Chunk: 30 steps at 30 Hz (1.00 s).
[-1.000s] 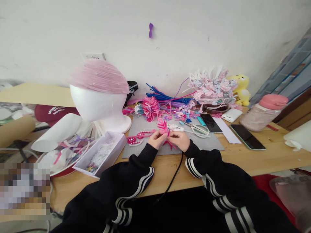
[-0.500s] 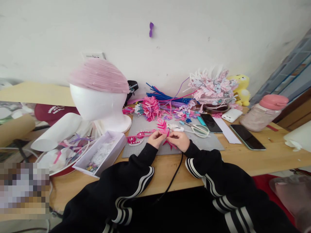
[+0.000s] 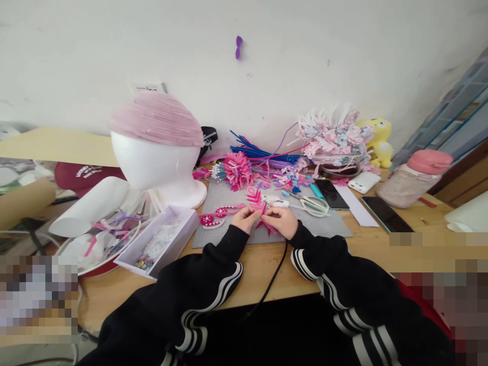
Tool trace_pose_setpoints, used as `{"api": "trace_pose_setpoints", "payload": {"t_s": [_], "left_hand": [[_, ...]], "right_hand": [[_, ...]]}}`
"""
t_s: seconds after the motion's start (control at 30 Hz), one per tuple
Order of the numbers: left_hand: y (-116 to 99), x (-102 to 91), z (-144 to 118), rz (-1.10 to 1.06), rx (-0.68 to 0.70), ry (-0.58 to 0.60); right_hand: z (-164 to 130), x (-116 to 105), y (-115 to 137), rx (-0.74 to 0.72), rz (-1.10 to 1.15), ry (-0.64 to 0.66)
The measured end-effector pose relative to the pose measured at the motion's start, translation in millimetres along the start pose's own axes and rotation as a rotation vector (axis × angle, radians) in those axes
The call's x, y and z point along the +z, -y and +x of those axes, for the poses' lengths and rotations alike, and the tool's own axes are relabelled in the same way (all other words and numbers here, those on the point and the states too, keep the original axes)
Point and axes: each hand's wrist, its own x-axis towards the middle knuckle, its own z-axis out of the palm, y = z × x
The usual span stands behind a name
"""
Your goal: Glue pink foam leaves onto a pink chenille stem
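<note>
The person's left hand (image 3: 246, 219) and right hand (image 3: 281, 220) meet over a grey mat (image 3: 328, 227) on a wooden table (image 3: 381, 254). Both hands pinch a spiky pink craft piece (image 3: 257, 201) between their fingertips, so both are closed on it. The piece sticks up from the hands, just above the middle of the mat, and its pink points fan out like a feather. The left hand holds its left side and the right hand holds its right side, and the fingertips almost touch each other. Both arms wear black sleeves with white stripes. A black cord (image 3: 272, 277) runs from under the right hand, off the mat and over the near edge of the table. On the mat, just left of the hands, lie two pink pieces with pearls (image 3: 213, 216). White scissors (image 3: 313, 204) lie on the mat, to the right of the hands. At the far edge of the mat is a heap of pink and blue bits (image 3: 267, 173). Off the left end of the mat stands a white foam head (image 3: 154, 165) with a pink cap (image 3: 157, 119). An open box of beads (image 3: 158, 244) sits near the left corner of the mat. Past the right side of the mat lie two dark phones (image 3: 385, 214) and a bottle with a pink lid (image 3: 414, 178).
</note>
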Motion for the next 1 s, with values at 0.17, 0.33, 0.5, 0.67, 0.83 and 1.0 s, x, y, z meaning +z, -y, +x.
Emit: {"api": "trace_pose_setpoints", "payload": {"t_s": [0.17, 0.33, 0.5, 0.67, 0.83, 1.0], "left_hand": [[1, 1.9, 1, -0.044, -0.004, 0.001], [5, -1.3, 4, -0.075, -0.027, -0.057], [8, -4.4, 7, -0.076, -0.076, -0.103], [8, 0.0, 4, -0.053, -0.059, -0.013], [6, -1.1, 2, -0.042, -0.064, 0.000], [12, 0.6, 0, 0.010, -0.149, 0.127]], "right_hand": [[0, 1, 2, 0.026, 0.012, 0.002], [1, 0, 0, -0.010, -0.037, -0.020], [1, -1, -2, -0.044, -0.039, -0.030], [2, -2, -3, -0.048, -0.030, -0.034], [4, -4, -2, -0.058, -0.077, -0.089], [7, -7, -5, -0.068, -0.080, -0.184]]}}
